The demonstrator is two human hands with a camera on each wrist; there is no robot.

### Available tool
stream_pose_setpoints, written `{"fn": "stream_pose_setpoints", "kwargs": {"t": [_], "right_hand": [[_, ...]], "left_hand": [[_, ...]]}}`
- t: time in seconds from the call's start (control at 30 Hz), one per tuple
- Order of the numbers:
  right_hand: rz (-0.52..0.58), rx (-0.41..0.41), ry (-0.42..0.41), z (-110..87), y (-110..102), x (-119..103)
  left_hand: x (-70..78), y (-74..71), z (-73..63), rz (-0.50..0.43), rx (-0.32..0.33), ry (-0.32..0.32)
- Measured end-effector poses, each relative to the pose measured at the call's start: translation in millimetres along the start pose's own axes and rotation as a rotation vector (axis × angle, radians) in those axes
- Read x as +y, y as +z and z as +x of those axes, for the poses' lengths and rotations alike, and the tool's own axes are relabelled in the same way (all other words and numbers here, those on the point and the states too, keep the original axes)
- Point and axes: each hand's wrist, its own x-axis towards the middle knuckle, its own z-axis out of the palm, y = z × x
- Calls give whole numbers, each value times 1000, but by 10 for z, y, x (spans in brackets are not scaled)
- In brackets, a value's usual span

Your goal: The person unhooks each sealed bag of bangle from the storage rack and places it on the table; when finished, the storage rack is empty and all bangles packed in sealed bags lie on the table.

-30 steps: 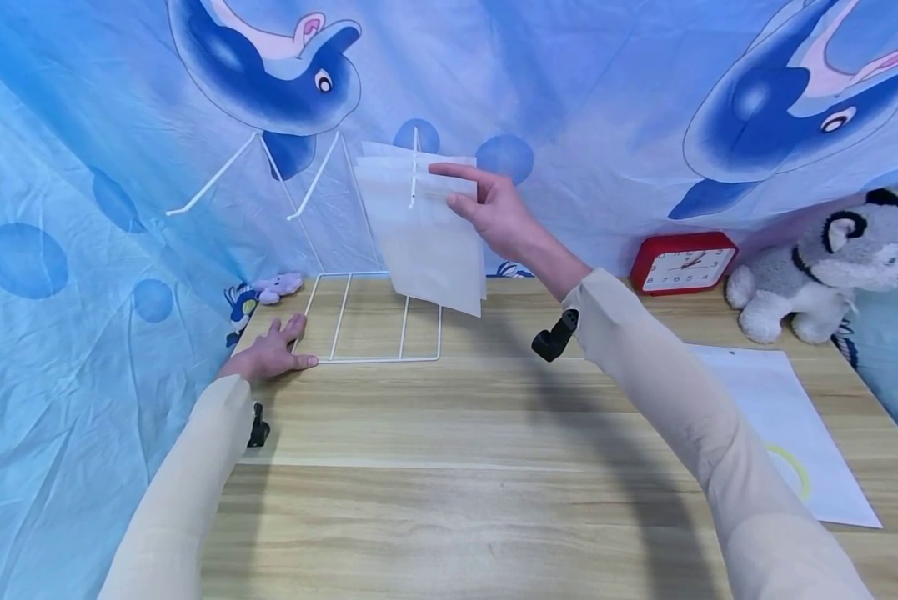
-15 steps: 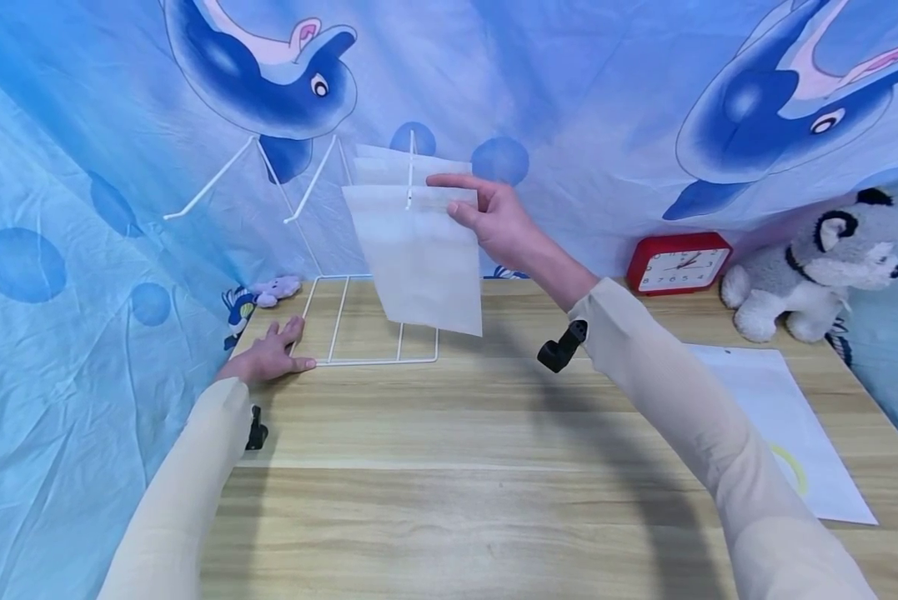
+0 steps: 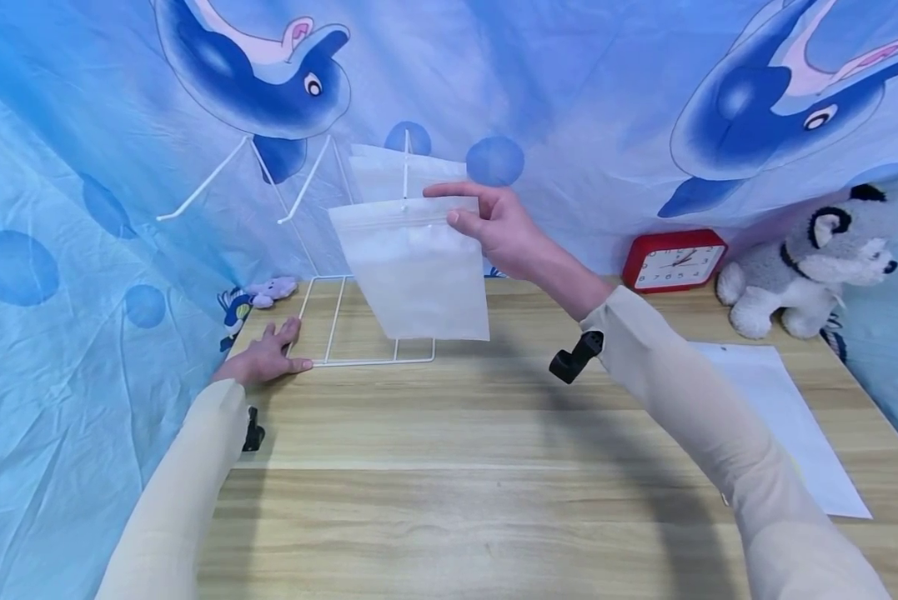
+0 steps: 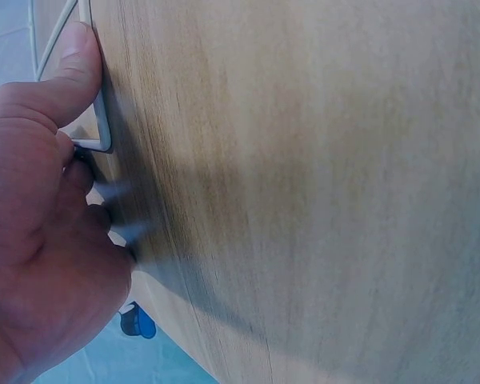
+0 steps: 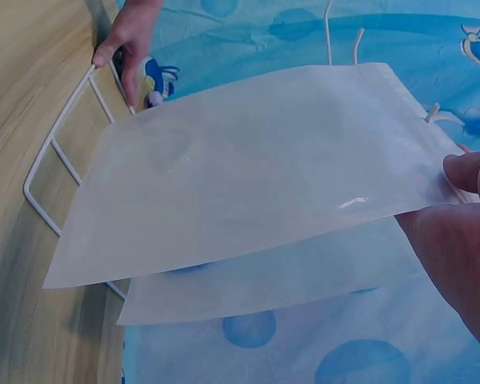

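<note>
My left hand (image 3: 264, 352) presses on the left front corner of a white wire rack (image 3: 358, 362). Its thumb (image 4: 76, 60) lies along the front wire. At the rack's right prong (image 3: 407, 162), my right hand (image 3: 504, 229) pinches the top right edge of a translucent zip bag (image 3: 426, 279) between thumb and fingers. That bag hangs at the prong's tip, which pokes through near its top edge in the right wrist view. Behind it, more translucent bags (image 3: 373, 171) hang farther back on the same prong, mostly hidden in the head view.
Two other prongs (image 3: 302, 183) rise on the left. At the right are a red clock (image 3: 674, 260), a plush dog (image 3: 801, 258) and a white sheet (image 3: 779, 400). A small purple plush (image 3: 272, 292) lies by the left back corner. A blue curtain (image 3: 569, 100) surrounds the wooden table (image 3: 449, 500).
My right hand has pulled the front bag forward and down along the prong to its tip, away from the bags behind it. The left hand has stayed on the rack.
</note>
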Motion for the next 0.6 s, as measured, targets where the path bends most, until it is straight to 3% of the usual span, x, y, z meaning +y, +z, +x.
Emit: {"fn": "stream_pose_setpoints", "kwargs": {"t": [0.6], "right_hand": [[-12,-43,-19,-287,-99,-136]], "left_hand": [[-73,-8,59,4,-33,-30]]}}
